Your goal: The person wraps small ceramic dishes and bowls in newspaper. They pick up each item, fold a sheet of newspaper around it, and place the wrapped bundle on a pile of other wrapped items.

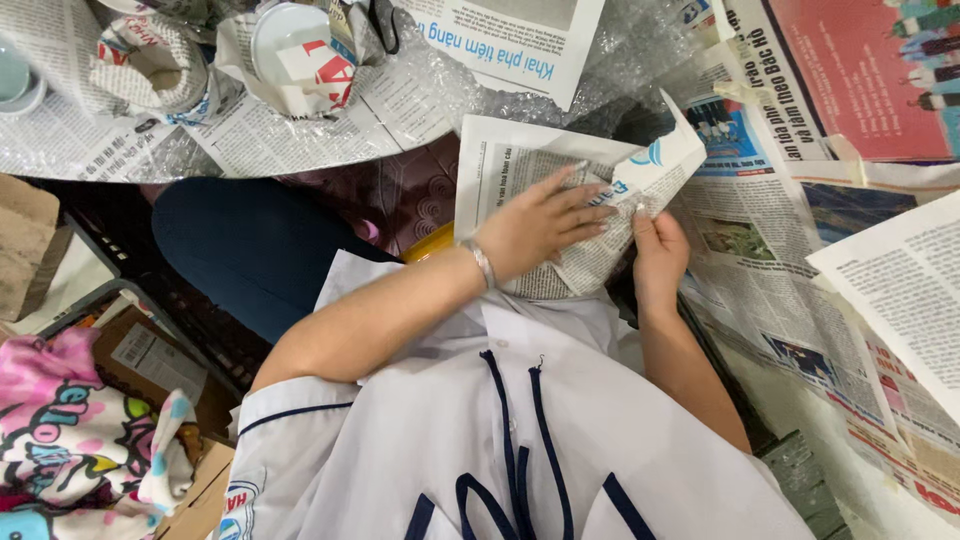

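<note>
Head view: left hand (540, 228) lies flat on a folded grey newspaper bundle (560, 200); right hand (658, 255) pinches its edge. Thin paper could tear if tugged.

Both arms come up from the bottom of the view, bare from short sleeves. Left forearm runs in on a diagonal from the lower left, elbow bent, a thin bracelet at the wrist. Left hand (540, 225) lies palm down, fingers spread and stretched out flat toward the right. Right forearm comes almost straight up. Right hand (658, 252) is curled, fingertips pinching closed right beside the left fingertips.
</note>
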